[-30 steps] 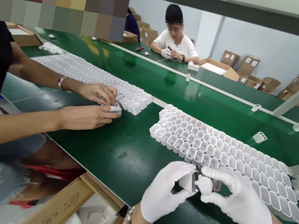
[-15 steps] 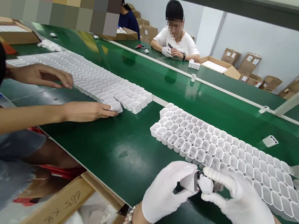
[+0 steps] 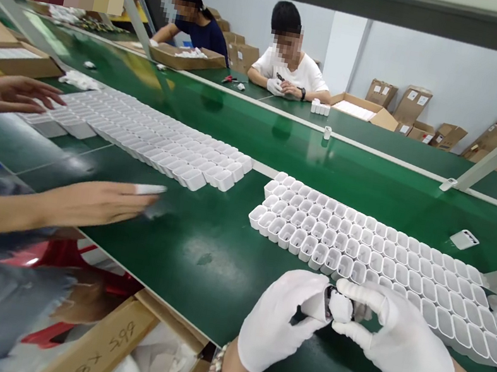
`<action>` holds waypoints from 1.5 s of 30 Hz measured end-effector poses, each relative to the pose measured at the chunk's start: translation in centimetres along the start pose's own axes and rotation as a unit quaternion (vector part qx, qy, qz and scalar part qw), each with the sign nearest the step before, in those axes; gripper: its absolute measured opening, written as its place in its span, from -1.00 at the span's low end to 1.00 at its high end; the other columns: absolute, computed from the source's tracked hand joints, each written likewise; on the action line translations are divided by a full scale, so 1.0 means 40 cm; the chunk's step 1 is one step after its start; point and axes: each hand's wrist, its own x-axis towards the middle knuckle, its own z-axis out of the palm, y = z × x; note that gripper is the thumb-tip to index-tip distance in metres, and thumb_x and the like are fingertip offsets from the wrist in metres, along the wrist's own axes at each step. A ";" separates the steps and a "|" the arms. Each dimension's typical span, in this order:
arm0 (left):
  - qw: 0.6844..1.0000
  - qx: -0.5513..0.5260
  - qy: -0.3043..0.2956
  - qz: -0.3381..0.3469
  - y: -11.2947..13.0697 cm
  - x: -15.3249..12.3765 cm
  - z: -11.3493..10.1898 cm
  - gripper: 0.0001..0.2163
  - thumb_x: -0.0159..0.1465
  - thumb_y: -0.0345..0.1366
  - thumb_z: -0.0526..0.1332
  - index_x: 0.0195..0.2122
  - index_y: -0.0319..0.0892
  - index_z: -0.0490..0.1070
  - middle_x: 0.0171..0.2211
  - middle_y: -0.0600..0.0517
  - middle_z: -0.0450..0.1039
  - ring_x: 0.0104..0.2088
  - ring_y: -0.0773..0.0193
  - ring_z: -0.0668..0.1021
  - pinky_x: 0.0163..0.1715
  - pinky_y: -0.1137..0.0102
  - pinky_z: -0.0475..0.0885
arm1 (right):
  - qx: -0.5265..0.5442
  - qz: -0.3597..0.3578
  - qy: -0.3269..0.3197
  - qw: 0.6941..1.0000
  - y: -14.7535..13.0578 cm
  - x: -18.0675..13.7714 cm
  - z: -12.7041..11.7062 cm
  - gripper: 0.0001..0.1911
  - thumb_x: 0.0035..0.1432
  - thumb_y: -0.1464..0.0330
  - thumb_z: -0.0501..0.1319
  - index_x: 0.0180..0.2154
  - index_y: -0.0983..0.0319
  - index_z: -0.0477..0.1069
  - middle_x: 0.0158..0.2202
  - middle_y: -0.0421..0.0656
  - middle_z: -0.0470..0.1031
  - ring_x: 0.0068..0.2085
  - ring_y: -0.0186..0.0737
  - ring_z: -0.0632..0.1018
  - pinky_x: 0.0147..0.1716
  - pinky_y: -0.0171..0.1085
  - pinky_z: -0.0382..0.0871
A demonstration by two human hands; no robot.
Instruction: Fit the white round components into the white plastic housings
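Both my hands wear white gloves and meet low over the green belt [image 3: 199, 248]. My left hand [image 3: 276, 325] grips a small white plastic casing [image 3: 317, 304] with a dark end. My right hand [image 3: 398, 344] pinches a small white part [image 3: 342, 306] against that casing. Just beyond my fingers lies a block of several open white casings [image 3: 376, 250] packed side by side.
A co-worker on my left has a hand [image 3: 96, 201] over the belt and another [image 3: 5, 95] at a second block of casings [image 3: 142, 135]. Loose casings [image 3: 464, 239] lie on the belt. Two people sit opposite among cardboard boxes [image 3: 376, 115]. An open box [image 3: 124, 347] sits below.
My hands have stayed together on the casing. The co-worker's near hand drew back from their block of casings, and their far hand slid left along it.
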 end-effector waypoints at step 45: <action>0.989 0.112 -0.094 0.027 0.024 -0.010 0.024 -0.91 0.05 -0.32 0.17 -0.40 -0.14 0.30 -0.54 0.05 0.32 -0.53 0.28 0.37 -0.55 0.37 0.28 | 0.153 -0.023 -0.105 0.982 0.021 0.012 0.064 -0.88 -0.14 0.48 0.14 -0.53 0.21 0.17 -0.58 -0.33 0.21 -0.54 -0.42 0.22 -0.53 -0.38 0.09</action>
